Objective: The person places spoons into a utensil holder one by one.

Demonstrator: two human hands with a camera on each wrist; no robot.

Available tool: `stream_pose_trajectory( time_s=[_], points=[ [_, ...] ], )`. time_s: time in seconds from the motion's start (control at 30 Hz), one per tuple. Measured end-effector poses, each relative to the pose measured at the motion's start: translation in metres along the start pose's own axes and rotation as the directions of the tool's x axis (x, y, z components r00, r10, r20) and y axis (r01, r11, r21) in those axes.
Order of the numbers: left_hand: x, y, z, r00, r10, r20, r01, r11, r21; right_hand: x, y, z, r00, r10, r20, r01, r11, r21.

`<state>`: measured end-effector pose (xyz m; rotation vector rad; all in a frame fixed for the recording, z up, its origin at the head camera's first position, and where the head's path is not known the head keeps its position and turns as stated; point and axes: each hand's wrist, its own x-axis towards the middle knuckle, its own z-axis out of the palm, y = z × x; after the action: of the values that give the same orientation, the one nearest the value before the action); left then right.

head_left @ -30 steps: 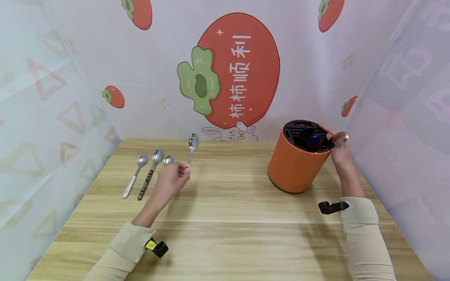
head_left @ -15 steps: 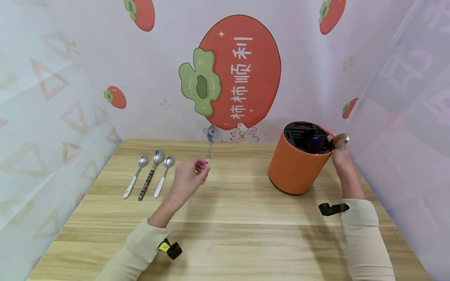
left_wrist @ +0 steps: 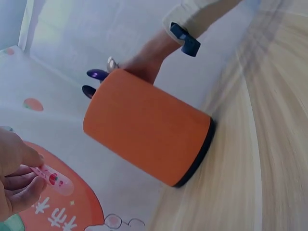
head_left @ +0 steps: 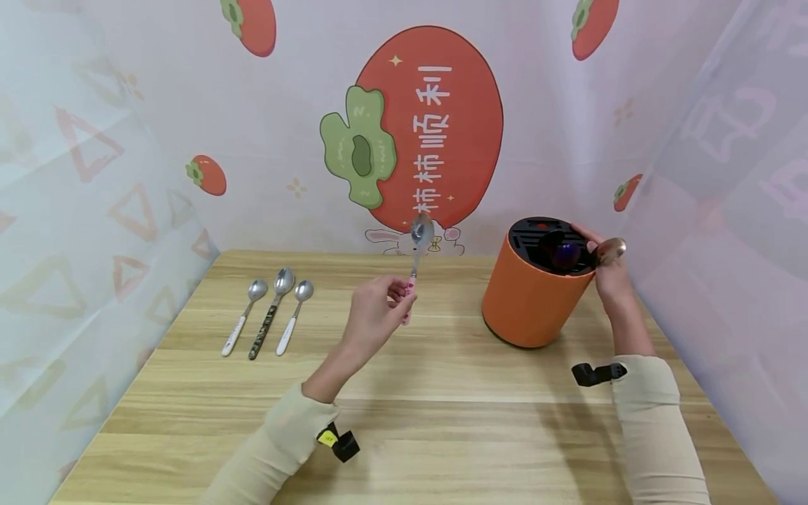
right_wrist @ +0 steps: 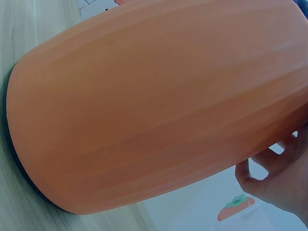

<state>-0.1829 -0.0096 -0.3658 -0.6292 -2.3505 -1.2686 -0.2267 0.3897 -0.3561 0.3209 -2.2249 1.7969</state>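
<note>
My left hand [head_left: 376, 308] pinches the pink patterned handle of a spoon [head_left: 413, 279] between thumb and fingers, above the table. The spoon's metal bowl points up. In the left wrist view, the handle's pink end [left_wrist: 58, 182] sticks out from the fingers. My right hand [head_left: 611, 277] holds an orange utensil holder [head_left: 533, 301] at its upper right side, beside the slotted black top. In the right wrist view the orange wall hides part of that hand's fingers [right_wrist: 245, 180]. A copper-toned spoon [head_left: 611, 250] and a dark purple spoon [head_left: 566, 257] stick out of the holder.
On the left of the wooden table [head_left: 404, 428] lie a white-handled spoon [head_left: 245, 319], a dark patterned-handled spoon [head_left: 271, 313] and another white-handled spoon [head_left: 294, 319]. A printed cloth backdrop [head_left: 543, 126] stands behind the table and along both sides.
My left hand has carried the pink-handled spoon rightward, away from the other spoons and closer to the holder. My right hand and the orange holder have stayed in place.
</note>
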Motion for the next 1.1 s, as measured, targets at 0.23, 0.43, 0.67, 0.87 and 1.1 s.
stream_pose_trajectory(
  time_s=[0.23, 0.43, 0.67, 0.87, 1.1],
  points=[
    [0.013, 0.018, 0.015, 0.998, 0.056, 0.012, -0.056, 0.997, -0.053, -0.002, -0.003, 0.002, 1.0, 0.008, 0.002, -0.008, 1.0, -0.03],
    [0.025, 0.032, 0.027, 0.996, 0.087, 0.019, -0.087, 0.996, -0.031, -0.003, -0.002, 0.002, 1.0, 0.012, -0.002, -0.012, 0.997, -0.079],
    [0.039, 0.043, 0.044, 0.995, 0.09, 0.041, -0.089, 0.996, -0.028, 0.0, -0.004, 0.001, 1.0, 0.019, 0.003, -0.019, 0.998, -0.061],
    [0.049, 0.053, 0.055, 0.993, 0.1, 0.067, -0.1, 0.995, -0.012, 0.002, -0.006, 0.001, 1.0, 0.031, 0.005, -0.03, 0.996, -0.082],
    [0.061, 0.066, 0.068, 0.989, 0.127, 0.075, -0.125, 0.992, -0.028, 0.001, -0.003, 0.0, 1.0, 0.019, -0.015, -0.02, 0.999, -0.033]
  ],
)
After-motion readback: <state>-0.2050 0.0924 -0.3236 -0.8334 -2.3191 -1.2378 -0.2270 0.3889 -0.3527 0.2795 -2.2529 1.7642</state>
